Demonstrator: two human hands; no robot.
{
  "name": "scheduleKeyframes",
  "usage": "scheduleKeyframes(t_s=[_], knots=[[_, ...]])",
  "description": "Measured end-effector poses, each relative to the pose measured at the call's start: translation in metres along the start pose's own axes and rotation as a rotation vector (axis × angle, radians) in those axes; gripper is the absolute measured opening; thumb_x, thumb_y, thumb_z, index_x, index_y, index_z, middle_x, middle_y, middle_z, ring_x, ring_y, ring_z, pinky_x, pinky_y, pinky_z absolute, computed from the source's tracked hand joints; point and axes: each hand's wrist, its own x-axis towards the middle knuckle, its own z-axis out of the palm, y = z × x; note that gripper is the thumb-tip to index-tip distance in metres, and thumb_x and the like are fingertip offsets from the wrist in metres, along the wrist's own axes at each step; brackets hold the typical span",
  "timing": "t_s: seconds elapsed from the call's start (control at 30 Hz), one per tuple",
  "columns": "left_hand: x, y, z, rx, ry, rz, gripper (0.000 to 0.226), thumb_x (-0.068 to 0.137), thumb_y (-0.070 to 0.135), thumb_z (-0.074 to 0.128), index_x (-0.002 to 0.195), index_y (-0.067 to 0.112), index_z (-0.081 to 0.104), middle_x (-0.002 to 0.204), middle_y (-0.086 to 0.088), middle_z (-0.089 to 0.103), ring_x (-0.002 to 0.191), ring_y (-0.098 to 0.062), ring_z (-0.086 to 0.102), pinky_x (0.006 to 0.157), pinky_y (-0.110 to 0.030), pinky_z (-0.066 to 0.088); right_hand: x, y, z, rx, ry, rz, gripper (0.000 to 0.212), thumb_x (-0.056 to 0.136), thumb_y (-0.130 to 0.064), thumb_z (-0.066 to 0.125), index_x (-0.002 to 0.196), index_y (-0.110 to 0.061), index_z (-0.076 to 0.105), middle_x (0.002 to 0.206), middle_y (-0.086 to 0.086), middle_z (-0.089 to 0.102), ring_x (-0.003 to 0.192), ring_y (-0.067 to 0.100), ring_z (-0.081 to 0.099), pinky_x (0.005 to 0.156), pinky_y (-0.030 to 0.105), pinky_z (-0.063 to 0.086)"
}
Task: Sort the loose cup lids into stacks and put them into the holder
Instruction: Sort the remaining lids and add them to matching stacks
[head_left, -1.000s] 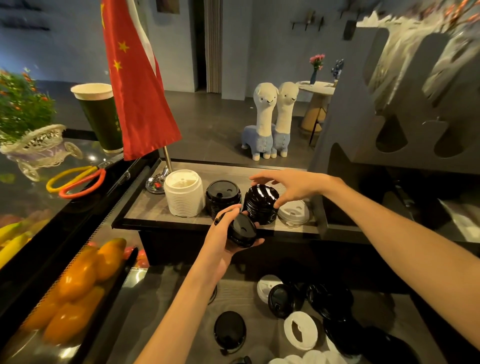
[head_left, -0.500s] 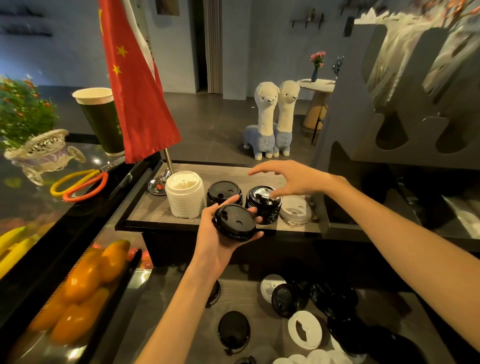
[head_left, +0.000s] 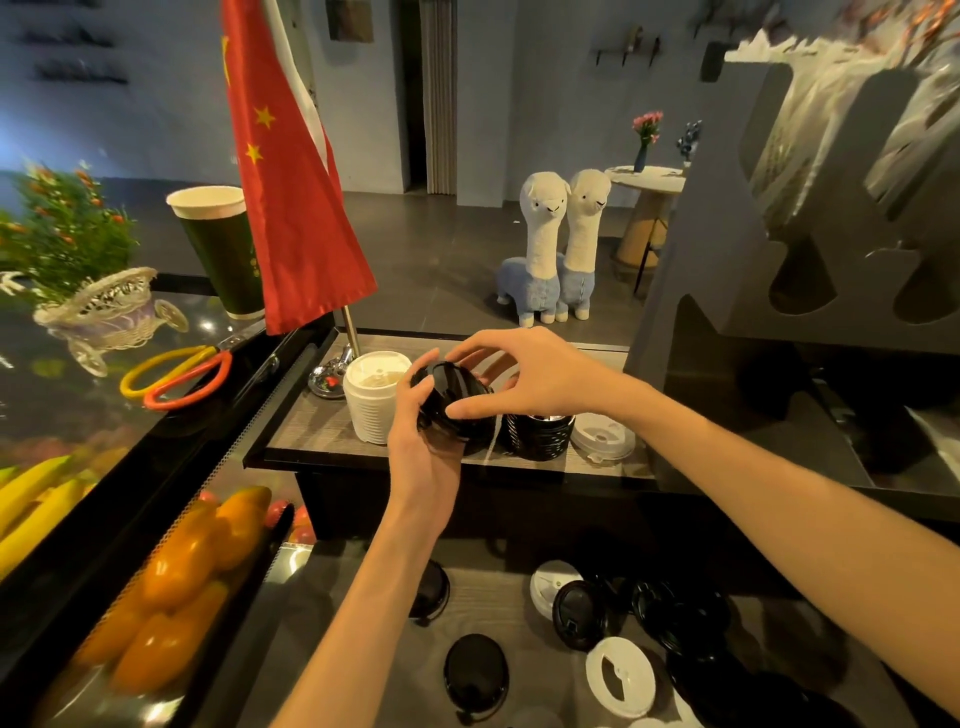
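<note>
A black lid (head_left: 447, 387) is held above the wooden shelf (head_left: 311, 434). My left hand (head_left: 423, 441) grips it from below and the left. My right hand (head_left: 524, 371) pinches its right edge with thumb and curled fingers. A white lid stack (head_left: 371, 397) stands on the shelf to the left. A black lid stack (head_left: 537, 434) stands just right of my hands, and another behind the held lid is hidden. A single clear white lid (head_left: 602, 439) lies at the right end. Loose black lids (head_left: 475, 670) and white lids (head_left: 621, 675) lie scattered on the lower counter.
A red flag (head_left: 291, 171) on a metal stand (head_left: 332, 371) rises at the shelf's back left. Scissors (head_left: 176, 371), a paper cup (head_left: 221, 249) and a basket planter (head_left: 98, 306) sit on the glass case at left. A dark holder rack (head_left: 779, 249) stands to the right.
My left hand has lifted the black lid up over the shelf. My right hand left the black stack and came over to take the lid's right edge.
</note>
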Motion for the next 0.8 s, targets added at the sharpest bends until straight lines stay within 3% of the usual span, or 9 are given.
scheduleKeyframes(t_s=[0.1, 0.2, 0.3, 0.37, 0.5, 0.8], knots=[[0.003, 0.004, -0.003, 0.109, 0.029, 0.046, 0.038, 0.108, 0.031, 0.043, 0.142, 0.022, 0.057, 0.132, -0.005, 0.069, 0.122, -0.021, 0.066, 0.101, -0.043, 0.052, 0.010, 0.000, -0.006, -0.002, -0.017, -0.001, 0.065, 0.083, -0.043, 0.083, 0.138, -0.020, 0.059, 0.127, -0.006, 0.066, 0.112, 0.007, 0.064, 0.086, 0.015, 0.055], [0.002, 0.001, -0.015, 0.211, 0.123, 0.107, 0.033, 0.110, 0.034, 0.042, 0.134, 0.025, 0.061, 0.125, 0.003, 0.073, 0.119, -0.012, 0.067, 0.107, -0.038, 0.049, 0.028, 0.011, -0.017, -0.059, -0.045, 0.005, 0.069, 0.085, -0.036, 0.083, 0.145, -0.017, 0.053, 0.136, -0.003, 0.062, 0.118, 0.008, 0.060, 0.086, 0.007, 0.048], [-0.002, -0.007, -0.030, 0.271, 0.168, 0.076, 0.028, 0.110, 0.032, 0.040, 0.127, 0.029, 0.062, 0.125, 0.005, 0.073, 0.121, -0.009, 0.066, 0.114, -0.037, 0.044, 0.044, 0.029, -0.018, -0.146, -0.102, 0.055, 0.074, 0.086, -0.031, 0.083, 0.149, -0.014, 0.047, 0.142, 0.004, 0.060, 0.127, 0.018, 0.058, 0.097, 0.019, 0.047], [-0.004, -0.011, -0.038, 0.338, 0.167, 0.041, 0.033, 0.111, 0.032, 0.037, 0.133, 0.027, 0.060, 0.133, 0.005, 0.068, 0.127, -0.008, 0.061, 0.118, -0.036, 0.040, 0.052, 0.038, -0.011, -0.191, -0.169, 0.081, 0.076, 0.086, -0.031, 0.084, 0.150, -0.014, 0.046, 0.144, 0.005, 0.059, 0.129, 0.019, 0.058, 0.100, 0.024, 0.047], [-0.003, -0.016, -0.044, 0.392, 0.159, -0.036, 0.044, 0.110, 0.033, 0.038, 0.150, 0.019, 0.049, 0.146, 0.003, 0.058, 0.136, -0.010, 0.052, 0.121, -0.035, 0.036, 0.062, 0.048, 0.001, -0.175, -0.212, 0.087, 0.075, 0.086, -0.029, 0.083, 0.150, -0.014, 0.046, 0.146, 0.005, 0.057, 0.132, 0.019, 0.056, 0.098, 0.021, 0.042], [0.004, -0.019, -0.047, 0.409, 0.152, -0.088, 0.043, 0.110, 0.034, 0.040, 0.151, 0.022, 0.048, 0.148, 0.004, 0.056, 0.138, -0.011, 0.050, 0.121, -0.036, 0.036, 0.075, 0.052, 0.012, -0.204, -0.248, 0.101, 0.077, 0.084, -0.031, 0.085, 0.149, -0.015, 0.046, 0.145, 0.003, 0.057, 0.131, 0.018, 0.055, 0.098, 0.021, 0.041]])
